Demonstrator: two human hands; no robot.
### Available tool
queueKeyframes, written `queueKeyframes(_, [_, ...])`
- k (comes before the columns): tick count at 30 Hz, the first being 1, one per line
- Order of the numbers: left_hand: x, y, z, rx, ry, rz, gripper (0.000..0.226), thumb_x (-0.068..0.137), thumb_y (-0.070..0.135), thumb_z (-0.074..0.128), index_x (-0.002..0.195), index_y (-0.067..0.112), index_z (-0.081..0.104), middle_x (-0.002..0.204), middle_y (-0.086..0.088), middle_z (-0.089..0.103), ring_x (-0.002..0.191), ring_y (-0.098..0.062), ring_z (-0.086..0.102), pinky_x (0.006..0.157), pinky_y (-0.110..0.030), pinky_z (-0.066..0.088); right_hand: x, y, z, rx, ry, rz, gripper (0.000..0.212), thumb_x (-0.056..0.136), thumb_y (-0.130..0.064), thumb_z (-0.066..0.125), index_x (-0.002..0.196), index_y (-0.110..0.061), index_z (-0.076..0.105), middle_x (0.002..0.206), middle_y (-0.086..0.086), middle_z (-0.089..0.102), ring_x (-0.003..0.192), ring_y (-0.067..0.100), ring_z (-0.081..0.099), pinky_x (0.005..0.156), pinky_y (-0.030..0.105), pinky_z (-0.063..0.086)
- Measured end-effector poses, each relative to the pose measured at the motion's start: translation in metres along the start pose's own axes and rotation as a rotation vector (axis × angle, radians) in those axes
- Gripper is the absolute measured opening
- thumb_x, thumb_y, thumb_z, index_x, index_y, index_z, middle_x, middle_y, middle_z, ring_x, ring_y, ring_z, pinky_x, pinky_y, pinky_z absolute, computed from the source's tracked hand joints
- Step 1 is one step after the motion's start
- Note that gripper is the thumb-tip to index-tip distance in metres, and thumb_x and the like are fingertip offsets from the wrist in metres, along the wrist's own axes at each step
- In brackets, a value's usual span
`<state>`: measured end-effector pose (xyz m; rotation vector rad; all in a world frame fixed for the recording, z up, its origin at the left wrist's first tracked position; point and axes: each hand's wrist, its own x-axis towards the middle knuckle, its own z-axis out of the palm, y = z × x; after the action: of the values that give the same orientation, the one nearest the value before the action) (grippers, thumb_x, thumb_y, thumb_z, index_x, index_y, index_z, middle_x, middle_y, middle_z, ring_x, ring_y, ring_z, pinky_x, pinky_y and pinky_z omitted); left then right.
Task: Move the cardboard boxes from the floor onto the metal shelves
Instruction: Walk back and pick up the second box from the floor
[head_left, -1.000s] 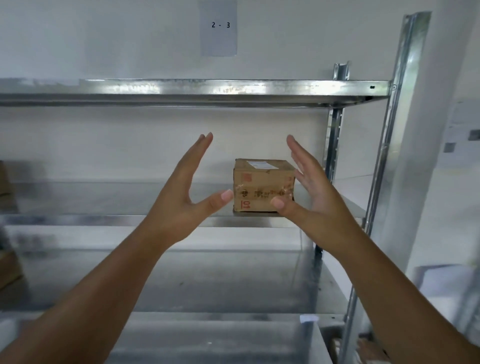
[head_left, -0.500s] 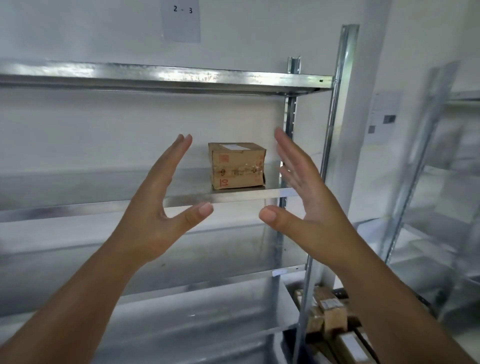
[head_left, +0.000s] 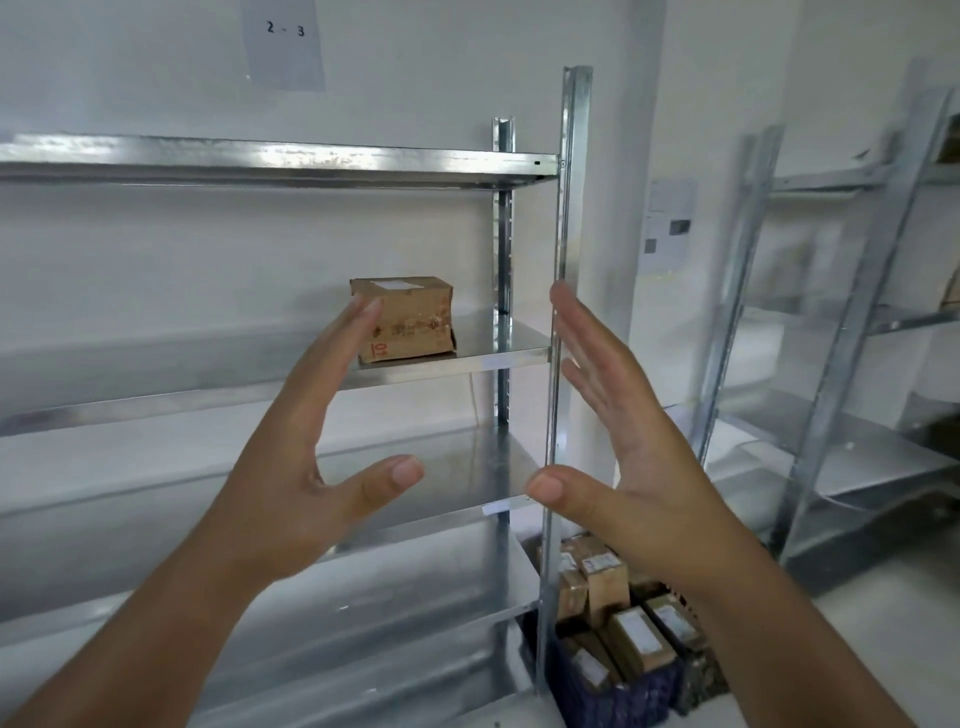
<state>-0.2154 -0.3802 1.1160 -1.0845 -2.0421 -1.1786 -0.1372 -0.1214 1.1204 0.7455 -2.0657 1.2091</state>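
Note:
A small taped cardboard box with a white label sits on the middle metal shelf, near its right end. My left hand is raised in front of the shelf, fingers apart and empty, its fingertips overlapping the box's left edge in view. My right hand is held up opposite it, palm facing left, also empty and clear of the box. Several more cardboard boxes lie packed together on the floor at the lower right, beside the shelf's front post.
The shelf unit has a top shelf and lower shelves, with an upright post at the right. A second metal rack stands to the right. A paper marked 2-3 hangs on the wall.
Both hands have drawn back from the box and lowered. The view has swung right and down, bringing the floor boxes and the second rack into sight.

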Motion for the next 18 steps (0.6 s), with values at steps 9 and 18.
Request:
queueKeyframes(9, [-0.017, 0.055, 0.038, -0.097, -0.083, 0.042, 0.097, 0.083, 0.089, 0.061, 0.166, 0.053, 0.025, 0.176, 0.030, 0.026, 0.164, -0.001, 0.027, 0.122, -0.035, 0.032, -0.073, -0.032, -0.043, -0.039, 0.086, 0.027, 0.097, 0.086, -0.081, 0.063, 0.167, -0.051, 0.018, 0.178, -0.024, 0.016, 0.166, 0.002, 0.015, 0.131, 0.055, 0.022])
queueKeyframes(18, [-0.049, 0.105, 0.092, -0.339, -0.237, 0.156, 0.087, 0.087, 0.083, 0.064, 0.162, 0.059, 0.027, 0.179, 0.022, 0.026, 0.167, -0.011, 0.026, 0.125, -0.048, 0.032, -0.160, -0.087, -0.073, -0.229, 0.173, 0.154, 0.093, 0.089, -0.078, 0.062, 0.166, -0.052, 0.017, 0.181, -0.016, 0.013, 0.167, 0.008, 0.014, 0.133, 0.058, 0.023])
